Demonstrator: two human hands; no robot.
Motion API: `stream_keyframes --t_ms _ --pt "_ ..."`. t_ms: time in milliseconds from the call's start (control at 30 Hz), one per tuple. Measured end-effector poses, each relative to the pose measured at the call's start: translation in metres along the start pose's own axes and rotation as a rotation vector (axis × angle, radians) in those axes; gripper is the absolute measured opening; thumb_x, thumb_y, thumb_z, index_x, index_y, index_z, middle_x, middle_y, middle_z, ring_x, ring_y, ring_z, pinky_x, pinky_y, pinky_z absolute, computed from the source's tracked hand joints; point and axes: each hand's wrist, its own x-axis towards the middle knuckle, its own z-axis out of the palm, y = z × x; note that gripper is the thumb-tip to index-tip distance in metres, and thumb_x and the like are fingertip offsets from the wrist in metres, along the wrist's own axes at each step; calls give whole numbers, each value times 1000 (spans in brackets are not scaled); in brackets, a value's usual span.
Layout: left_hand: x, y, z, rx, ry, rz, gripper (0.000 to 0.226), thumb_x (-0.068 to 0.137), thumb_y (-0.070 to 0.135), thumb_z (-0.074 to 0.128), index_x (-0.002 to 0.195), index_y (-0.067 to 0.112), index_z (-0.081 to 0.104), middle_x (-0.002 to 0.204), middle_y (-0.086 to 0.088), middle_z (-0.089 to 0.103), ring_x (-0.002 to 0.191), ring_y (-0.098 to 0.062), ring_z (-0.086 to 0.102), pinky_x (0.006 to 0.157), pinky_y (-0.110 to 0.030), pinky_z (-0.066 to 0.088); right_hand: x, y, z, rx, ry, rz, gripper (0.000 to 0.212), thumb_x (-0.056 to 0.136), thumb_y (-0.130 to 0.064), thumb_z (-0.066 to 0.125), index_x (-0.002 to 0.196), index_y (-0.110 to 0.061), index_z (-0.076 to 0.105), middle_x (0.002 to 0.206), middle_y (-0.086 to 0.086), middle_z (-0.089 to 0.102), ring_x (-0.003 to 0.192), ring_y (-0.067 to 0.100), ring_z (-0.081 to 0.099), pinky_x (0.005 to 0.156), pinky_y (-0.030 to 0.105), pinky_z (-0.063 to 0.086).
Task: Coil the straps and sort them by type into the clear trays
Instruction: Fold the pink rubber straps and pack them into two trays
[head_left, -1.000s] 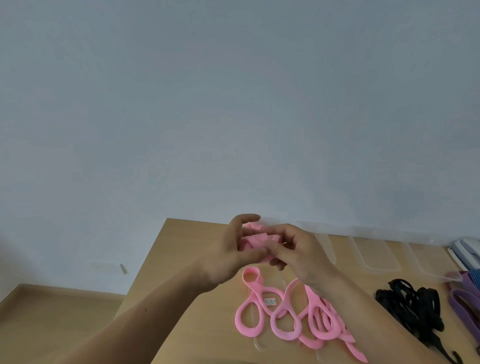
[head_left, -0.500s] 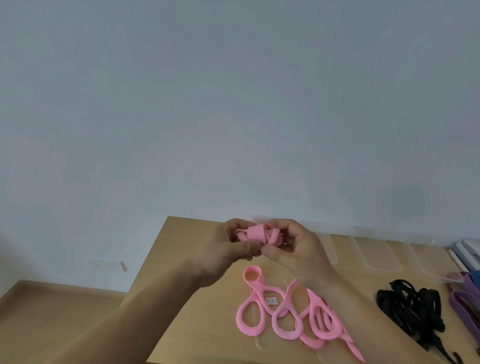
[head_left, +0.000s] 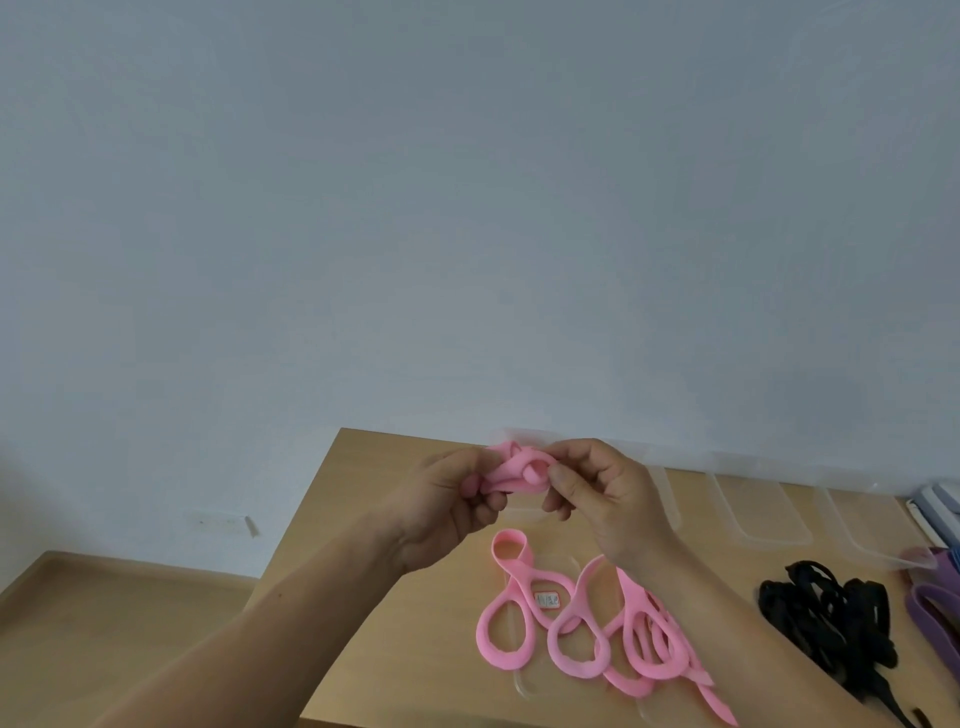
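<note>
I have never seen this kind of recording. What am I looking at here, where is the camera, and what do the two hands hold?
There is no machine here: a person works with bare hands. One wide-angle camera worn on the head looks forward and down, so both arms enter from below. The left hand and the right hand both pinch one pink strap, bunched into a small coil above the wooden table. On the table below lie more pink straps in loose loops, with a pile of black straps to their right and purple straps at the right edge. Clear trays stand along the far side, by the wall.
</note>
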Motion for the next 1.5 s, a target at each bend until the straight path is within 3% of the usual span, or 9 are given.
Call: stream_keyframes --t_ms 233,333,467,600,700,833,1200,1333,1500 --pt "1 1 1 94 -18 71 15 94 11 60 99 -2 64 79 -11 60 61 -16 55 54 -23 46 1 4 -1 -135 -3 -2 18 93 -19 63 107 -29 68 96 -7 74 83 7 68 70 23 54" --pt "-2 1 0 267 -81 97 17 83 17 66 93 4 64 76 -9 62 61 -15 55 54 -23 45 4 -2 -6 -279 -113 26 49 78 -49 69 124 -38 60 116 -18 66 108 1 61 85 20 52" --pt "-4 -1 2 322 -171 97 9 85 22 66 88 15 70 79 -11 62 65 -17 57 57 -24 46 9 -12 5 -377 -242 -54 38 75 -52 71 111 -59 62 101 -18 71 93 4 68 81 20 56" --pt "-4 -2 -1 283 -100 97 49 81 33 70 114 2 53 85 -15 69 72 -25 63 60 -29 49 10 -7 8 -343 -161 -89 28 76 -57 68 104 -61 64 95 -18 74 91 4 70 83 25 58" --pt "-6 -2 -6 269 -152 78 48 83 27 62 121 1 49 96 -22 71 83 -31 68 68 -30 54 9 -1 6 -293 -103 -46 35 72 -70 68 101 -52 69 96 -14 75 93 8 71 82 28 59" --pt "-7 -2 -9 246 -182 68 44 87 23 64 123 3 50 101 -23 72 87 -33 70 72 -30 55 11 6 4 -284 -40 4 47 69 -58 72 109 -32 72 98 -13 75 94 6 70 86 32 58" --pt "-4 -8 -9 337 -105 175 24 99 21 59 117 7 51 95 -25 71 82 -32 72 70 -32 57 11 8 5 -292 17 -11 25 78 -42 76 91 -61 67 97 -22 73 91 3 70 82 25 56" --pt "-5 -14 -9 398 -65 241 21 102 23 53 116 7 52 95 -22 73 83 -31 72 73 -34 58 10 8 8 -260 14 -5 26 67 -63 71 93 -61 67 94 -19 74 89 3 71 81 26 57" --pt "-6 -15 -18 473 -78 226 22 102 28 52 115 11 51 101 -19 72 91 -29 71 75 -31 57 14 16 12 -268 11 51 27 78 -33 80 94 -52 69 97 -15 75 93 7 71 84 28 58"
